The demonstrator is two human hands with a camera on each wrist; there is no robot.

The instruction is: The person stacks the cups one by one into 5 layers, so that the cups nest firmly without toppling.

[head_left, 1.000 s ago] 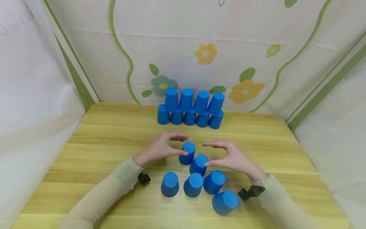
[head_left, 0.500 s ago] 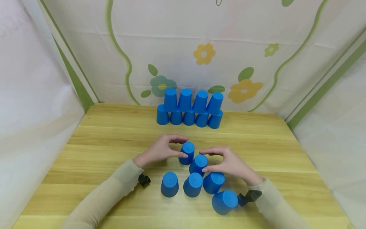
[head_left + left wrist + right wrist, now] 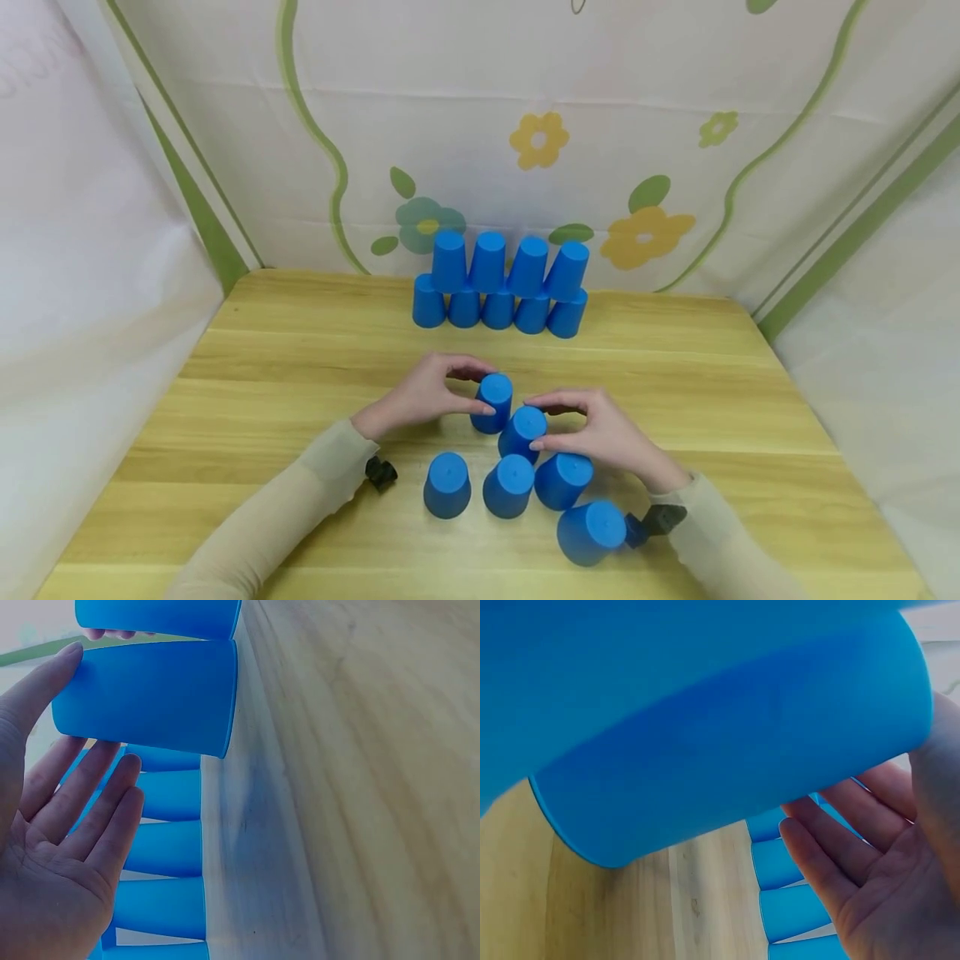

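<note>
My left hand (image 3: 426, 392) grips an upside-down blue plastic cup (image 3: 492, 404) near its closed end, thumb on the near side and fingertips behind. In the left wrist view its thumb and fingertips meet the wall of that cup (image 3: 146, 694). Just to the right, my right hand (image 3: 611, 429) holds a second upside-down blue cup (image 3: 522, 433) between thumb and fingers. Both cups stand on the table, close together. The right wrist view shows my right hand (image 3: 885, 862) beside a blue cup (image 3: 780, 742), its thumb largely hidden.
Several more inverted cups stand nearer: one cup (image 3: 447, 486) at left, another cup (image 3: 508, 487) in the middle, a cup (image 3: 562, 482) under my right wrist, and a cup (image 3: 591, 533) nearest. At the back, two rows of stacked cups (image 3: 498, 287) stand before a printed curtain (image 3: 465, 125).
My right hand has come down and left, and its fingers now close round the second cup. My left fingers have drawn in on their cup. The cups stay put.
</note>
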